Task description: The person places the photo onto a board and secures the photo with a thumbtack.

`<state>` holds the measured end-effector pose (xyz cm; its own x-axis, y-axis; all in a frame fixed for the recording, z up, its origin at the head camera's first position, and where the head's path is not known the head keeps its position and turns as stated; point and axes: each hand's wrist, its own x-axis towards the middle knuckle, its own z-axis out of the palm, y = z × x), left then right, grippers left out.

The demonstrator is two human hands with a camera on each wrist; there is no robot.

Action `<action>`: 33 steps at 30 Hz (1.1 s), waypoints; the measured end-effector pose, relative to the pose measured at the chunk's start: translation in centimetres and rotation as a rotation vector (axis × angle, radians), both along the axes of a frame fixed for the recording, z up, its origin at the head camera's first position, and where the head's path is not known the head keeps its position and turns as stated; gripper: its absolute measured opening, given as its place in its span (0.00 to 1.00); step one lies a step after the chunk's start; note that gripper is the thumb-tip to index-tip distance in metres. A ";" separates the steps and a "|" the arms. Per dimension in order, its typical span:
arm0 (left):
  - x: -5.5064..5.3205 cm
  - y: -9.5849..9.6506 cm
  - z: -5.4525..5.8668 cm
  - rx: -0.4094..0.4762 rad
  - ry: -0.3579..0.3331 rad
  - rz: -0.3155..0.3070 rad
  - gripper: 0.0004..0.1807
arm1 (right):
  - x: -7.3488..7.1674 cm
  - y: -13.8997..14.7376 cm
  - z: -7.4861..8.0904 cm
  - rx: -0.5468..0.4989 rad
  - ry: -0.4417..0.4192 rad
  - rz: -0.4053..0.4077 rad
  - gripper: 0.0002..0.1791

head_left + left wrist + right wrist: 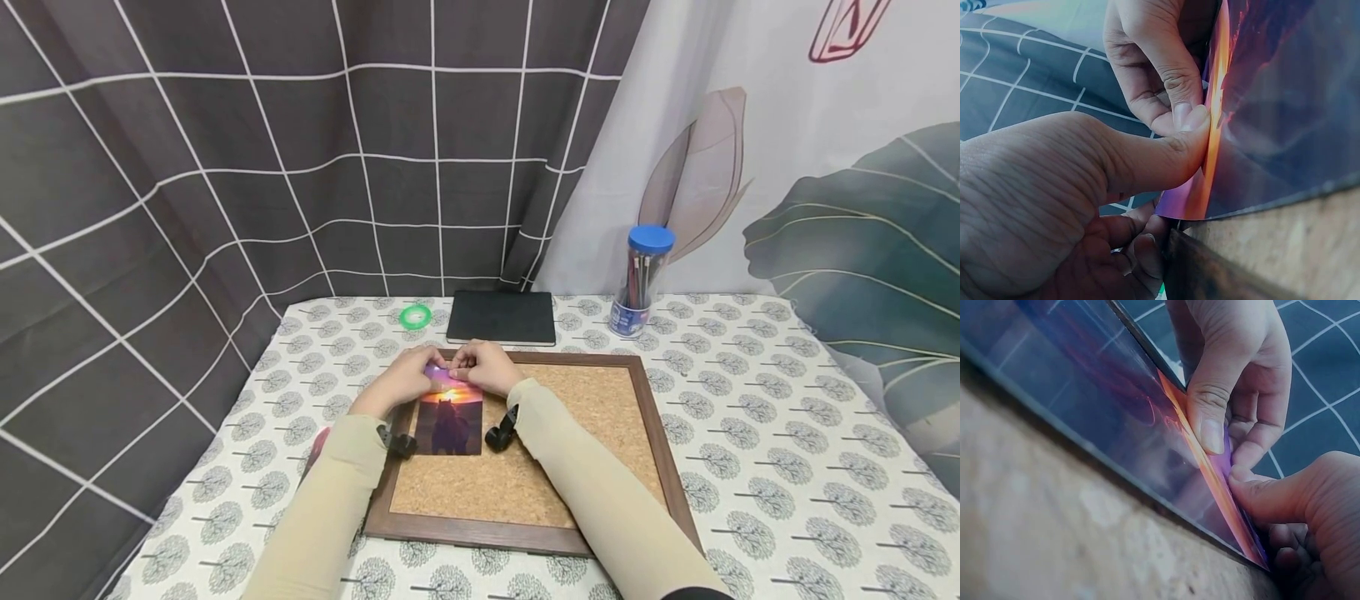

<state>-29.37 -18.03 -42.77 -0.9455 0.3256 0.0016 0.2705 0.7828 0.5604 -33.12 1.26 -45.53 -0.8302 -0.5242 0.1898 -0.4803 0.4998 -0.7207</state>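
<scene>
A photo print [450,425] of a dark horse against a sunset lies over the left part of a cork board [555,450] with a brown wooden frame [480,533]. My left hand [405,382] pinches the photo's purple upper edge near its left corner. Beside it, my right hand [486,367] pinches the same edge toward the right. Seen from the left wrist, the two thumbs meet on the photo [1297,106], whose glossy sheet bows. From the right wrist, the right thumb [1279,494] lies along the purple strip; the fingers behind the sheet are partly hidden.
Behind the board lies a black notebook [501,317], with a green tape ring [415,317] to its left. A clear jar [637,283] with a blue lid holds pencil-like sticks at the back right. Something pink [318,442] shows partly behind the left sleeve.
</scene>
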 end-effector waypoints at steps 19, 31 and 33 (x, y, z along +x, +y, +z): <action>0.0 -0.1 -0.4 -0.008 0.006 -0.005 0.17 | 0.1 -0.3 -0.2 0.023 -0.003 -0.027 0.05; -0.3 -0.1 -0.5 -0.006 0.022 -0.024 0.16 | -0.1 -0.5 -0.3 0.010 0.012 -0.061 0.06; -0.4 -0.1 -0.5 -0.009 0.021 -0.021 0.16 | -0.1 -0.5 -0.3 0.012 0.013 -0.065 0.06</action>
<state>-29.72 -18.18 -43.27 -0.9381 0.3459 0.0189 0.2991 0.7814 0.5476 -33.24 0.80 -45.80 -0.8602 -0.4712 0.1948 -0.4556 0.5386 -0.7088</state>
